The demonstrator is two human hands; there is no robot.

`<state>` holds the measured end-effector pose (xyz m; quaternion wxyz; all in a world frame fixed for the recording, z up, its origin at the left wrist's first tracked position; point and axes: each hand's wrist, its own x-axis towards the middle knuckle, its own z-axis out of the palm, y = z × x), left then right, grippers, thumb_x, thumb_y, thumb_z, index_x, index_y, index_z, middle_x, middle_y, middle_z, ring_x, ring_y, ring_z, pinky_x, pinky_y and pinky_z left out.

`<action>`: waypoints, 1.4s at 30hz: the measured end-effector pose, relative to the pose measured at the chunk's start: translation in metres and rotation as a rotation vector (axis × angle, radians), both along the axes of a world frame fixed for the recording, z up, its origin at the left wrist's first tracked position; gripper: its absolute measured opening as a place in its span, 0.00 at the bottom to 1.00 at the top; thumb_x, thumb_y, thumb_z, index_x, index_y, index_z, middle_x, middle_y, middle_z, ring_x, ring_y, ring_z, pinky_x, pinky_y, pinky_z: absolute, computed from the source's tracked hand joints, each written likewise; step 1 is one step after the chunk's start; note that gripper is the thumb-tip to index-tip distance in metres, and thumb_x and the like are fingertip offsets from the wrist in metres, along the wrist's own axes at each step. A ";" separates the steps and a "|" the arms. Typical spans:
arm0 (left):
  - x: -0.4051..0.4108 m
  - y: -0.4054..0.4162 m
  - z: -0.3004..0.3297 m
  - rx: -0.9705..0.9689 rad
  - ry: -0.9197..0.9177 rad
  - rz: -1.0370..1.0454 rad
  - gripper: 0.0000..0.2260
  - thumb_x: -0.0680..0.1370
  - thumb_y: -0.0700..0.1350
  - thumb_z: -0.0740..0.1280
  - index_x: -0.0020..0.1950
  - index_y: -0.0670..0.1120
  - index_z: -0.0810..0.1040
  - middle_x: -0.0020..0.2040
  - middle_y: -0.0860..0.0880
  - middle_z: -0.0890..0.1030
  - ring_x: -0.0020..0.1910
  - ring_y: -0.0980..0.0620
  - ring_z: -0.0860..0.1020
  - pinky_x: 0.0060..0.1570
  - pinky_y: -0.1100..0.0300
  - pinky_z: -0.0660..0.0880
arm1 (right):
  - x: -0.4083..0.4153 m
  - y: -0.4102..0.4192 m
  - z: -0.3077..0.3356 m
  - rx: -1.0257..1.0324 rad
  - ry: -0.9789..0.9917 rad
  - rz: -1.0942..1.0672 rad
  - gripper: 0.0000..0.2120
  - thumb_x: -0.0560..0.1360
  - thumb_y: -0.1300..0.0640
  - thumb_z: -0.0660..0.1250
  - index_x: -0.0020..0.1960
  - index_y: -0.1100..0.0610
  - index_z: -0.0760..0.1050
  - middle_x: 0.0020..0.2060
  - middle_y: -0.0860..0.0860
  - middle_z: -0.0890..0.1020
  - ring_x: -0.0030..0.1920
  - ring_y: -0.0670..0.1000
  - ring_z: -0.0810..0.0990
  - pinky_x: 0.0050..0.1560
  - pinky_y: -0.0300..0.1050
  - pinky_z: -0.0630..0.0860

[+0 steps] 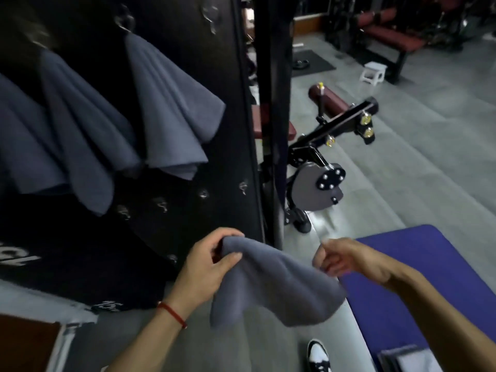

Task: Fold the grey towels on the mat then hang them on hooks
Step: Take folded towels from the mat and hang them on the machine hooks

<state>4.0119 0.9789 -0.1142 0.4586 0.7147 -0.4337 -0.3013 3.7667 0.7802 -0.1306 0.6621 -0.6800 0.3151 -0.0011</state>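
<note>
A black-and-white shoe (318, 355) is seen at the bottom edge, on the grey floor (268, 350). Just to its right, a stack of folded grey cloth (408, 358) lies on the near end of a purple mat (429, 264), which is spread on the floor at the right. A brown surface (24, 345) is cut off at the lower left corner.

A grey towel (271, 285) is held in the air between the mat and a black panel (188, 130). Its upper corner is gripped by the left hand (212, 264), fingers and thumb curled round the bunched cloth; a red string (171, 312) is worn on that wrist. The right hand (341, 259) is placed at the towel's right edge with its fingers curled inward, but whether cloth is actually pinched there cannot be told through the blur.

The panel stands directly beyond the hands, studded with small metal hooks (162, 205) in its lower part. Higher up, three grey towels are hung side by side: a right one (171, 108), a middle one (80, 130) and a left one (18, 146), their draped folds overlapping.

To the right of the panel, a black exercise machine (322, 157) with a grey disc and a maroon roller pad is set on the floor. Farther back, a white step stool (374, 73), a dark floor mat (312, 63) and a maroon bench (389, 36) are visible in a dim gym room.
</note>
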 end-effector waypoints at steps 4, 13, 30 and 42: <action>0.010 0.021 0.052 -0.114 -0.163 0.013 0.22 0.75 0.31 0.70 0.61 0.54 0.75 0.52 0.59 0.81 0.57 0.57 0.80 0.57 0.62 0.76 | 0.090 0.041 0.056 -0.335 -0.304 0.024 0.08 0.80 0.58 0.67 0.59 0.55 0.80 0.54 0.52 0.85 0.57 0.53 0.84 0.63 0.58 0.78; 0.048 0.020 0.142 -0.487 -0.296 0.262 0.10 0.67 0.48 0.78 0.47 0.47 0.87 0.55 0.53 0.80 0.54 0.53 0.83 0.53 0.66 0.78 | 0.174 0.046 0.153 -0.417 -0.636 0.378 0.20 0.83 0.65 0.62 0.74 0.54 0.71 0.67 0.49 0.79 0.68 0.51 0.78 0.69 0.59 0.75; 0.082 -0.106 0.215 -0.166 -0.128 -0.067 0.10 0.80 0.36 0.68 0.61 0.39 0.81 0.56 0.44 0.85 0.58 0.50 0.82 0.58 0.61 0.77 | 0.184 -0.109 0.227 -0.490 -0.604 0.548 0.06 0.78 0.54 0.69 0.45 0.56 0.76 0.40 0.47 0.78 0.43 0.45 0.77 0.45 0.39 0.74; 0.140 -0.228 0.233 -0.246 -0.546 0.535 0.05 0.79 0.44 0.69 0.51 0.47 0.84 0.46 0.48 0.85 0.50 0.49 0.82 0.51 0.58 0.76 | 0.268 -0.178 0.254 -1.021 -0.515 -0.134 0.03 0.73 0.55 0.71 0.45 0.48 0.81 0.38 0.45 0.85 0.41 0.42 0.82 0.49 0.49 0.80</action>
